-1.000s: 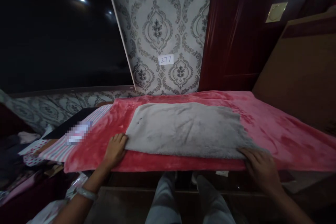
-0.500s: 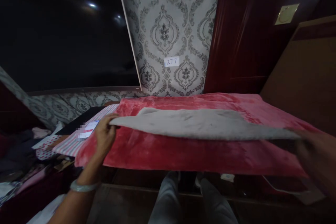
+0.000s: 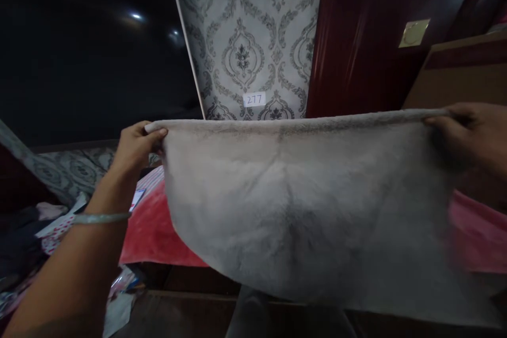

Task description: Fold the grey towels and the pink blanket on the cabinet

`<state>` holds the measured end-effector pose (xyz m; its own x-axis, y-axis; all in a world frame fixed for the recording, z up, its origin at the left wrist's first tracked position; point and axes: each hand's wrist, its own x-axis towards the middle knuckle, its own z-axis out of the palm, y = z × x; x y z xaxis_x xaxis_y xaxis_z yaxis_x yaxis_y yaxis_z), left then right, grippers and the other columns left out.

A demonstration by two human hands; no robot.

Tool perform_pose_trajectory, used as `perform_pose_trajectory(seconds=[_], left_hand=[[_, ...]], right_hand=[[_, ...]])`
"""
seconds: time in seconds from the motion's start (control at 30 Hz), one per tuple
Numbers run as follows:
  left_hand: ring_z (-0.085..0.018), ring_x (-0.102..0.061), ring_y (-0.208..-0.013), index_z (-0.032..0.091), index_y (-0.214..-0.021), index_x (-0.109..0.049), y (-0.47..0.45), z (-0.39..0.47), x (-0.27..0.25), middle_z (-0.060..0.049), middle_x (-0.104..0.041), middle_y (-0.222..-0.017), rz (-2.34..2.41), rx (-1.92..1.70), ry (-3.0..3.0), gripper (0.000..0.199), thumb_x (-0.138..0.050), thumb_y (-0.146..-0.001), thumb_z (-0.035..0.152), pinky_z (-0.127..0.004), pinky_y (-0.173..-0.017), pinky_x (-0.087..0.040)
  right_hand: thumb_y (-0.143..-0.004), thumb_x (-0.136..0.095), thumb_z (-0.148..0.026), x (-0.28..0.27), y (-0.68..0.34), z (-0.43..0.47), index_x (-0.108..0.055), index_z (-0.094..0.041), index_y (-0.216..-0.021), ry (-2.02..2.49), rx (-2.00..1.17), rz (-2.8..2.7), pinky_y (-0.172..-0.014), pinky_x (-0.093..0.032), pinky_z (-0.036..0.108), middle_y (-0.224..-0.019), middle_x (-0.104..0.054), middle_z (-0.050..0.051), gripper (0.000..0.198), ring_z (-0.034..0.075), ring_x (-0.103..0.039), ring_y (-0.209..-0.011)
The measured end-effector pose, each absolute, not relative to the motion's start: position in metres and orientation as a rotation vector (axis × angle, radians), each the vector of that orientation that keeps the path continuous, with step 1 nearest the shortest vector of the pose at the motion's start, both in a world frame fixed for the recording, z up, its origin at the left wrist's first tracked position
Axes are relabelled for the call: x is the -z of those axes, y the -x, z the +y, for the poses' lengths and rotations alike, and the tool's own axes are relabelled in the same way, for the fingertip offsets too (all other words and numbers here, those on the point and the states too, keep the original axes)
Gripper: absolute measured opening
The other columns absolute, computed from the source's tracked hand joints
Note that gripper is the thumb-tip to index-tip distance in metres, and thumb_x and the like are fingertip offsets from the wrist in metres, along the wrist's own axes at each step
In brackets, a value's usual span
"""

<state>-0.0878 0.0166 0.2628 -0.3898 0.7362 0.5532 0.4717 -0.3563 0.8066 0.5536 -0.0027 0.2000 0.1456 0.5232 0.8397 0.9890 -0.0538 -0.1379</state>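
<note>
- Writing: a white label (image 3: 254, 99) on the far wall reads "277".
- Card (image 3: 137, 198): at left, partly hidden by the arm; its print is too small to read.
- Grey cloth (image 3: 293, 200): spread between the two hands, upper edge nearly level, lower part hanging and hiding much of the red blanket (image 3: 158, 235).
- Left hand (image 3: 138, 140): grip pinched on the cloth's upper left corner; a pale bangle (image 3: 102, 218) circles the forearm.
- Right hand (image 3: 469, 129): grip closed on the upper right corner.
- Room: patterned wallpaper (image 3: 222, 26) at far centre; dark screen (image 3: 87, 74), left; dark red panel (image 3: 368, 26) with gold-coloured plate (image 3: 414, 33), right; cardboard box (image 3: 459, 82), far right.
</note>
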Motion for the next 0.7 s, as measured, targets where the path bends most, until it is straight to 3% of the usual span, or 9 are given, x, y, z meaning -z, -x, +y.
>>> perform_pose_trajectory(seconds=[0.1, 0.2, 0.33, 0.43, 0.5, 0.6, 0.67, 0.7], left_hand=[[-0.011, -0.051, -0.059, 0.018, -0.07, -0.052, 0.08, 0.041, -0.295, 0.004, -0.05, -0.062, 1.505, -1.888, -1.605, 0.018, -0.069, -0.07, 0.012, -0.028, -0.05, -0.053], [-0.01, -0.053, -0.067, 0.018, -0.075, -0.048, 0.079, 0.055, -0.324, 0.005, -0.049, -0.067, 1.397, -2.011, -1.673, 0.019, -0.066, -0.075, 0.012, -0.034, -0.064, -0.061], [-0.011, -0.056, -0.073, 0.019, -0.084, -0.046, 0.09, 0.046, -0.324, 0.005, -0.051, -0.074, 1.22, -2.147, -1.807, 0.021, -0.066, -0.076, 0.018, -0.039, -0.078, -0.062], [-0.014, -0.059, -0.073, 0.019, -0.085, -0.054, 0.113, 0.019, -0.277, 0.003, -0.056, -0.076, 1.362, -2.127, -1.845, 0.02, -0.068, -0.073, 0.025, -0.042, -0.084, -0.06], [-0.019, -0.064, -0.08, 0.021, -0.087, -0.063, 0.133, -0.005, -0.224, 0.001, -0.065, -0.08, 1.684, -1.92, -1.949, 0.019, -0.07, -0.073, 0.032, -0.042, -0.088, -0.058], [-0.028, -0.071, -0.097, 0.029, -0.092, -0.071, 0.161, -0.039, -0.127, -0.003, -0.077, -0.096, 1.728, -1.41, -2.08, 0.022, -0.065, -0.078, 0.044, -0.045, -0.093, -0.057], [-0.031, -0.074, -0.09, 0.031, -0.082, -0.073, 0.173, -0.058, -0.068, -0.004, -0.079, -0.09, 1.688, -1.154, -2.116, 0.024, -0.064, -0.075, 0.053, -0.044, -0.086, -0.061], [-0.031, -0.075, -0.09, 0.031, -0.079, -0.073, 0.178, -0.065, -0.044, -0.005, -0.08, -0.092, 1.683, -1.08, -2.111, 0.027, -0.064, -0.074, 0.056, -0.043, -0.084, -0.061]], right_hand=[[-0.097, -0.05, -0.063, -0.24, -0.541, 0.017, -0.076, -0.012, -0.112, 1.686, 0.676, -1.367, -0.07, -0.038, 0.038, -0.103, -0.075, 0.015, 0.06, 0.022, -0.066, -0.09], [-0.1, -0.04, -0.063, -0.278, -0.531, 0.016, -0.073, -0.006, -0.118, 1.52, 0.767, -1.362, -0.076, -0.039, 0.039, -0.112, -0.073, 0.017, 0.068, 0.025, -0.066, -0.102], [-0.099, -0.045, -0.049, -0.279, -0.531, 0.005, -0.076, -0.005, -0.106, 1.297, 1.013, -1.304, -0.085, -0.042, 0.042, -0.103, -0.074, 0.019, 0.054, 0.028, -0.067, -0.103], [-0.09, -0.051, -0.038, -0.217, -0.537, -0.009, -0.076, -0.014, -0.089, 1.184, 1.173, -1.296, -0.078, -0.046, 0.044, -0.085, -0.074, 0.014, 0.035, 0.028, -0.069, -0.085], [-0.085, -0.054, -0.03, -0.148, -0.537, -0.025, -0.076, -0.021, -0.085, 1.121, 1.165, -1.431, -0.068, -0.048, 0.043, -0.079, -0.074, 0.011, 0.024, 0.027, -0.068, -0.074], [-0.087, -0.055, -0.023, -0.028, -0.528, -0.057, -0.076, -0.036, -0.084, 1.206, 0.802, -1.798, -0.067, -0.052, 0.045, -0.086, -0.077, 0.004, 0.025, 0.028, -0.071, -0.077], [-0.088, -0.052, -0.027, 0.043, -0.52, -0.077, -0.077, -0.043, -0.09, 1.251, 0.549, -1.926, -0.069, -0.055, 0.05, -0.092, -0.078, 0.003, 0.03, 0.031, -0.073, -0.083], [-0.087, -0.051, -0.027, 0.07, -0.518, -0.084, -0.078, -0.038, -0.094, 1.248, 0.474, -1.934, -0.069, -0.057, 0.048, -0.093, -0.077, 0.004, 0.03, 0.03, -0.073, -0.082]])
